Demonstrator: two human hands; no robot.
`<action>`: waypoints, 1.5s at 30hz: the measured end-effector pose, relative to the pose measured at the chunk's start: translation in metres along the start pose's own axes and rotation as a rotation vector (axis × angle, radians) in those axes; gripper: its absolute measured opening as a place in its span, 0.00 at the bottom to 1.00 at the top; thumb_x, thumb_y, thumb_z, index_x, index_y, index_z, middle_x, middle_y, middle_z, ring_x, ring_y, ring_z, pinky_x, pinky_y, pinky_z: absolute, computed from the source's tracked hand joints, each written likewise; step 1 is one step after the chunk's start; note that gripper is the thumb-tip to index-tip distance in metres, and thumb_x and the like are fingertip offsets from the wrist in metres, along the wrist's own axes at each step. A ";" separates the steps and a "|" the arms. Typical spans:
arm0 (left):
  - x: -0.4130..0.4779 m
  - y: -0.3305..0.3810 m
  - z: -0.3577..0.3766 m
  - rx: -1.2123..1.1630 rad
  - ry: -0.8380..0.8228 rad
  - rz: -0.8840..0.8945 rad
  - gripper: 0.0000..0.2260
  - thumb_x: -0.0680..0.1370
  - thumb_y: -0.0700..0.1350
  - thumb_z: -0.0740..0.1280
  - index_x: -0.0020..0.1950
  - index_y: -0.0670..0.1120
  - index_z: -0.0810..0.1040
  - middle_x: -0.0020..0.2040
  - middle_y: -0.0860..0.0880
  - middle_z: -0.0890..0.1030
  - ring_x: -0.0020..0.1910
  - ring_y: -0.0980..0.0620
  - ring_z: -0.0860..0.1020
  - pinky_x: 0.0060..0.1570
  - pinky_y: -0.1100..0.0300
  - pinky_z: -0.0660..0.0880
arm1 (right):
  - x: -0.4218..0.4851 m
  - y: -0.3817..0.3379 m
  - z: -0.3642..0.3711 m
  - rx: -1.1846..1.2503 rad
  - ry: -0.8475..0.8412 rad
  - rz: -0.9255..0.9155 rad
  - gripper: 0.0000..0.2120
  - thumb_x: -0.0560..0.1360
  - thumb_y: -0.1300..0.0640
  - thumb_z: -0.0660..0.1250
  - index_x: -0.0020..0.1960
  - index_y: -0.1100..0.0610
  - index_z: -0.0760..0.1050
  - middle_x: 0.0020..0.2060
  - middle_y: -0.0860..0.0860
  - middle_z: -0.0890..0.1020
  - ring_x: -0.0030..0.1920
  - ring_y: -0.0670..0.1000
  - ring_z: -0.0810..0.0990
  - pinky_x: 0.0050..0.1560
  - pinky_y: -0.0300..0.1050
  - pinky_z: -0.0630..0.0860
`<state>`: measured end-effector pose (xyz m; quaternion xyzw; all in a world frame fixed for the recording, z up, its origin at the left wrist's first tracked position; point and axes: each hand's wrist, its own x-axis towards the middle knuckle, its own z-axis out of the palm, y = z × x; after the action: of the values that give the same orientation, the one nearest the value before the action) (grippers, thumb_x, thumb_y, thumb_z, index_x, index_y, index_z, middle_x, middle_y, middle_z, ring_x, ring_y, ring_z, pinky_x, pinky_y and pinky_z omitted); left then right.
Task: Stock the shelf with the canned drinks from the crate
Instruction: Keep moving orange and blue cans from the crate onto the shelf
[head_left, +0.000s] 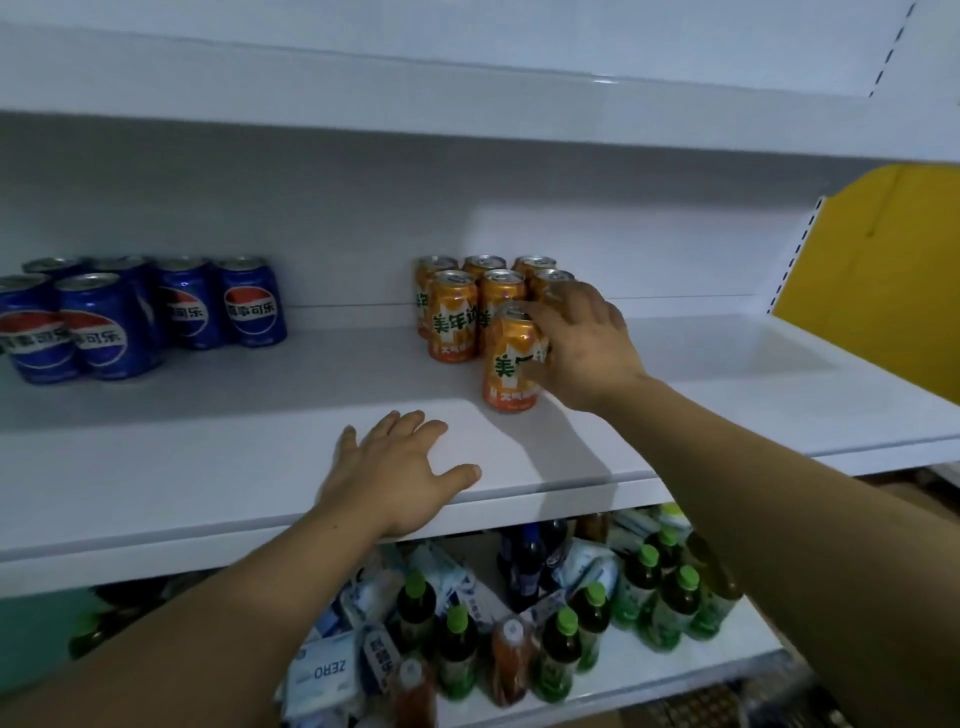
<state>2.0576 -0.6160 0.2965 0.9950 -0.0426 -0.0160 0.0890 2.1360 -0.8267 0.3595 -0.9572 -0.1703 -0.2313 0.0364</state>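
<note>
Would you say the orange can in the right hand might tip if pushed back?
Probably slides: the orange can stands upright on the smooth white shelf. Pushed near its top, where the right hand grips, it may tip.

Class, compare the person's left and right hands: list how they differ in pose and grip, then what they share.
The left hand lies flat, fingers spread, at the front of the shelf; the right hand curls round an orange can. The left hand holds nothing; the right hand grips that can farther back. Both reach over the same white shelf.
</note>
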 end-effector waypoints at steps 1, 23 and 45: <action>0.000 0.000 0.001 -0.003 0.002 0.000 0.34 0.74 0.71 0.51 0.77 0.58 0.54 0.79 0.55 0.52 0.77 0.53 0.48 0.74 0.43 0.44 | 0.002 0.000 0.003 -0.023 0.013 0.001 0.34 0.73 0.42 0.68 0.76 0.47 0.60 0.76 0.55 0.56 0.76 0.58 0.51 0.75 0.54 0.49; 0.000 0.000 0.003 0.016 0.001 0.002 0.33 0.75 0.71 0.49 0.77 0.58 0.52 0.79 0.55 0.50 0.78 0.52 0.46 0.74 0.42 0.43 | 0.039 -0.004 0.025 -0.018 -0.127 0.164 0.34 0.77 0.43 0.63 0.77 0.48 0.52 0.76 0.54 0.57 0.75 0.59 0.55 0.72 0.57 0.57; -0.036 0.178 -0.008 -0.161 -0.191 0.516 0.35 0.72 0.67 0.63 0.74 0.51 0.63 0.74 0.48 0.65 0.70 0.46 0.67 0.68 0.48 0.66 | -0.190 0.102 -0.111 -0.055 -0.361 0.723 0.37 0.77 0.36 0.60 0.78 0.52 0.52 0.74 0.56 0.63 0.66 0.60 0.71 0.61 0.57 0.74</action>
<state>2.0073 -0.7856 0.3368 0.9349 -0.3014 -0.0900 0.1646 1.9651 -0.9980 0.3728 -0.9812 0.1801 -0.0364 0.0592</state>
